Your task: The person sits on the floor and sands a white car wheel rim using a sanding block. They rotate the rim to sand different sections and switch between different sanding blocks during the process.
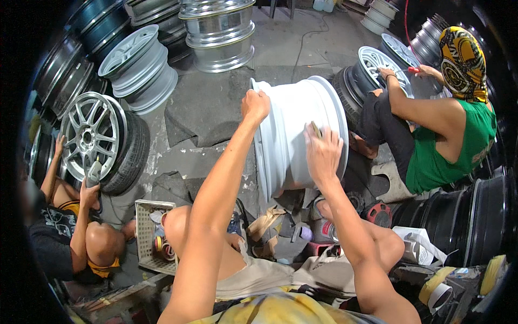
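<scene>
A white-grey primed wheel rim [286, 121] lies on its side before me, its barrel facing up. My left hand [256, 105] is closed around the rim's upper left lip. On the barrel's right part rests my right hand [324, 152], fingers bent over a small olive-brown piece that looks like a sanding pad [314, 128]. Most of that piece is hidden beneath the fingers. Both my forearms reach forward over my knees.
At left, a person holds a power tool [94, 173] against a silver wheel with tyre [89, 137]. At right, a person in green works on a pale wheel [380, 65]. Stacked rims [218, 38] stand behind. A plastic crate [147, 208] sits by my left knee; paper scraps [264, 221] litter the floor.
</scene>
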Tool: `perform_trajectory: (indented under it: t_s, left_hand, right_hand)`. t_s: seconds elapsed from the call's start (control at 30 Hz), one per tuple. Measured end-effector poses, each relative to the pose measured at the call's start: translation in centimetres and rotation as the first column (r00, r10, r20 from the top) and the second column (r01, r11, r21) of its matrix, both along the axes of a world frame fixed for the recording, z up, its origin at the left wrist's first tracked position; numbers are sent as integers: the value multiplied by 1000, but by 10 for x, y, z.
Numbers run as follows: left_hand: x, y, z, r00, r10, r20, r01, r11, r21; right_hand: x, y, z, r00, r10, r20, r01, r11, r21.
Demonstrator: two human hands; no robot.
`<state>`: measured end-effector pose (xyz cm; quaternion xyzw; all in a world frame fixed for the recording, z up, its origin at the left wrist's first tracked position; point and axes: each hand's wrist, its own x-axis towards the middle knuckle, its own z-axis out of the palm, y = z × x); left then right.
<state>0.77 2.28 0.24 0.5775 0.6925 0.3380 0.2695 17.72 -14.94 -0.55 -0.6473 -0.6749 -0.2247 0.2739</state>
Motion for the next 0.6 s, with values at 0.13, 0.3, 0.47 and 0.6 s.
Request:
perform_trajectory:
  t_s: [0.13, 0.3, 0.47, 0.6]
  left_hand:
    - [1, -2, 2, 1000, -6, 30, 6, 1000, -10]
    - [1, -3, 3, 1000, -3, 14, 4, 999, -33]
    - [7, -2, 10, 999, -36, 37, 37, 999, -22]
    - [-3, -3, 0, 1000, 8, -2, -8, 1000, 3]
  right_hand:
    - [14, 27, 3, 997, -38, 62, 42, 997, -64]
    - [0, -3, -3, 997, 75, -12, -75, 997, 21]
    - [13, 38, 7, 998, -49, 33, 49, 999, -23]
    - [-3, -7, 0, 996, 92, -5, -92, 994, 54]
